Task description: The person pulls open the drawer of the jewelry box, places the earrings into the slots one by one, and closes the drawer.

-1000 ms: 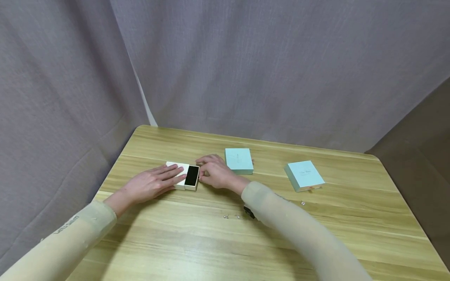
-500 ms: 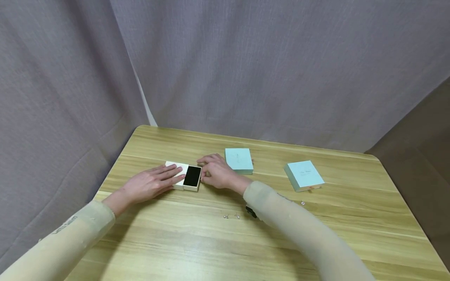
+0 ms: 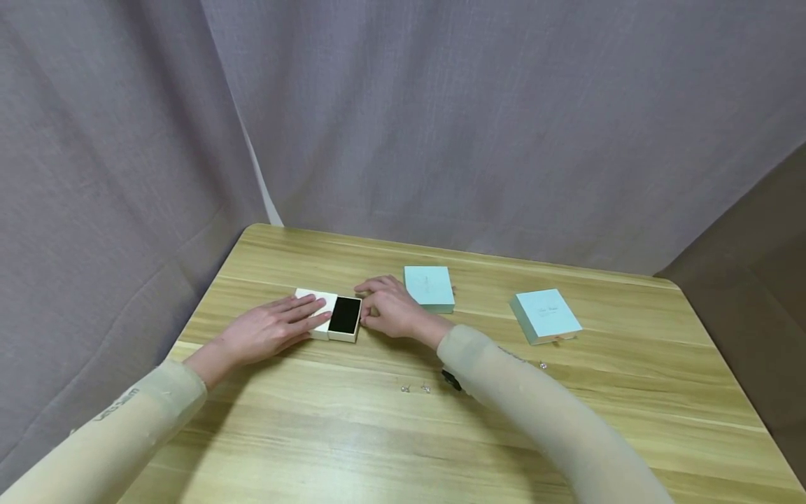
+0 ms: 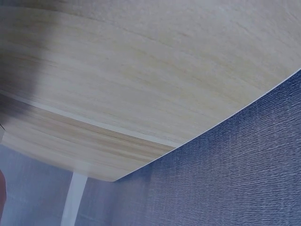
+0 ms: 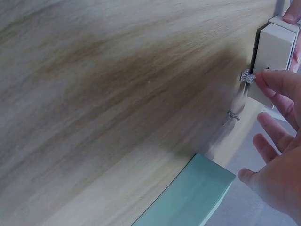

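Observation:
A small white drawer box (image 3: 317, 329) lies at the table's left, its drawer part-way out and showing a black lining (image 3: 345, 316). My left hand (image 3: 273, 327) presses on its white sleeve with straight, spread fingers; the thumb is hidden in the head view. At the drawer's right end, my right hand (image 3: 390, 310) pinches with thumb and index finger, the other fingers loose. In the right wrist view these fingertips meet at the drawer's front (image 5: 275, 44). A sparkly earring (image 5: 247, 76) shows beside the thumb tip, with a second earring (image 5: 233, 115) on the table.
A pale blue box (image 3: 428, 287) stands just beyond my right hand, another pale blue box (image 3: 546, 315) farther right. On the wooden table (image 3: 315, 434) lie small earrings (image 3: 415, 388) near my right forearm and one sparkly piece (image 3: 543, 365). Grey curtain (image 3: 472, 140) hangs behind.
The drawer has slid slightly to the right out of its sleeve, together with my right hand, mostly between the first two frames. My left hand has barely moved.

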`<state>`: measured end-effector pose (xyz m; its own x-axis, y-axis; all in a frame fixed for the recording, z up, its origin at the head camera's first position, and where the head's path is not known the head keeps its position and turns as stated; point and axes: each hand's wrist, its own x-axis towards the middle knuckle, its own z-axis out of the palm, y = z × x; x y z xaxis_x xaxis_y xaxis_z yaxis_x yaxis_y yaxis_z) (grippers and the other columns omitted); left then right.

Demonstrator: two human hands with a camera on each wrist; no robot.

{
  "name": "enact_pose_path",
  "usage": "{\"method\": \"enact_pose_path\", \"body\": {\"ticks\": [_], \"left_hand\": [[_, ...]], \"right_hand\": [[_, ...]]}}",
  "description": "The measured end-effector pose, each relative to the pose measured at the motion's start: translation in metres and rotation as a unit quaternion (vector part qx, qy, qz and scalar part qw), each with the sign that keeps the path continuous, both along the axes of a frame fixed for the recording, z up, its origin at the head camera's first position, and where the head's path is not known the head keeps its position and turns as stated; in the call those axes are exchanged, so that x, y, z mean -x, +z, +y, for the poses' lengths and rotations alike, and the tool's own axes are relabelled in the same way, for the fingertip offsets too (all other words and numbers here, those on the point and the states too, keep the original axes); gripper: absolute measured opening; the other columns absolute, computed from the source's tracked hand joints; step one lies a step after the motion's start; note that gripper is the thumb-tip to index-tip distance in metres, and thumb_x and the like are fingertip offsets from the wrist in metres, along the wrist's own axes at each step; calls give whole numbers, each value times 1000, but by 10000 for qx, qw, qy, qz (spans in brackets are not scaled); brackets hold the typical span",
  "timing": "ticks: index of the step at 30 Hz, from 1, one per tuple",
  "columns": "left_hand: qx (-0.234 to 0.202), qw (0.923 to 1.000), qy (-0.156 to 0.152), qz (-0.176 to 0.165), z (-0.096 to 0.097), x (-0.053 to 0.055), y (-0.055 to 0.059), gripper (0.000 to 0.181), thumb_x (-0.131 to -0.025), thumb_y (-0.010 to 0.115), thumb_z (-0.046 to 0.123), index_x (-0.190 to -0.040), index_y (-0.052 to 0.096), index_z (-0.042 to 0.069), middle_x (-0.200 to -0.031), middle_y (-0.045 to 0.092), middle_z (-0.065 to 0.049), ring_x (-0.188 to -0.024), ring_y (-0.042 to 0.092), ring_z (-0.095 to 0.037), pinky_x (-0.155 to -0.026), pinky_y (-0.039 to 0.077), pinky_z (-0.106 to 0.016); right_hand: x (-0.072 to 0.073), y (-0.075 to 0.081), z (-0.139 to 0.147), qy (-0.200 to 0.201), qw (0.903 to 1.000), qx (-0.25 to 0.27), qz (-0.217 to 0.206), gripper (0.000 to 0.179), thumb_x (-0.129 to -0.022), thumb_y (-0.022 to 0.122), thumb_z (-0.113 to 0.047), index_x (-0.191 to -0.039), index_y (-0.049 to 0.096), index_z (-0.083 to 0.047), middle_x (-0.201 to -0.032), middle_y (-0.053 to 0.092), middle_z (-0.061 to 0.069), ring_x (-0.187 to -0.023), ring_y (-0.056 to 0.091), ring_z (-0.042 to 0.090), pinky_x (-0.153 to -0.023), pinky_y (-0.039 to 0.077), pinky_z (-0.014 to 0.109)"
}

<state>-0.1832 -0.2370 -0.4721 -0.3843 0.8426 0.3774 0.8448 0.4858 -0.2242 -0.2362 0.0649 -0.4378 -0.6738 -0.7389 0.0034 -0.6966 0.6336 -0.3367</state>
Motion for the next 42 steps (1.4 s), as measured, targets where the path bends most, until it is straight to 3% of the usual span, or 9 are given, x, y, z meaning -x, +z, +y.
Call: {"method": "enact_pose_path", "body": {"ticks": [3,11,18,25,29,33,42], "left_hand": [[-79,10000,26,-9,-1,1,-1,42,-109,59,21,-146,64,2,-147,65,-20,-131,66,-37,-109,55,-53],[-110,9999,36,-42,0,0,-1,43,-108,62,21,-146,64,2,-147,65,-19,-131,66,-37,-110,55,-53],[-16,10000,11,-83,2,0,1,44,-117,42,26,-149,62,2,-150,62,-20,-134,64,-37,-110,54,-53],[71,10000,-14,-40,3,0,2,50,-119,30,27,-149,61,2,-151,61,-20,-135,63,-37,-111,53,-53],[72,9999,32,-91,3,0,2,43,-113,50,22,-150,61,2,-152,61,-19,-136,63,-37,-112,53,-52],[76,9998,113,-173,4,1,1,52,-100,69,17,-150,60,3,-152,61,-19,-136,62,-36,-112,52,-52],[128,9996,151,-186,5,0,1,55,-98,69,17,-151,60,4,-153,60,-18,-137,62,-36,-113,52,-52]], "right_hand": [[1,-1,-1,-14,10000,-28,15,20,-98,78,-20,-79,73,-19,-156,58,9,-149,44,37,-131,19,62],[1,2,2,62,10000,26,-1,20,-98,78,-19,-79,72,-19,-154,60,11,-148,45,38,-131,20,62],[2,11,18,-12,9999,-89,107,3,-95,77,-20,-94,77,-17,-151,61,11,-147,47,37,-130,21,63],[3,15,30,-96,9992,-281,275,7,-94,80,-22,-98,77,-17,-151,62,10,-148,46,35,-131,19,64],[2,11,30,-33,9989,-317,349,8,-95,82,-22,-99,78,-16,-151,62,11,-147,47,36,-131,19,64],[0,5,28,-25,9989,-278,365,10,-95,82,-24,-100,79,-15,-151,61,11,-147,46,35,-131,16,63],[-4,-4,23,105,9976,-54,679,9,-94,84,-24,-94,79,-16,-149,63,11,-144,50,34,-131,19,61]]}}
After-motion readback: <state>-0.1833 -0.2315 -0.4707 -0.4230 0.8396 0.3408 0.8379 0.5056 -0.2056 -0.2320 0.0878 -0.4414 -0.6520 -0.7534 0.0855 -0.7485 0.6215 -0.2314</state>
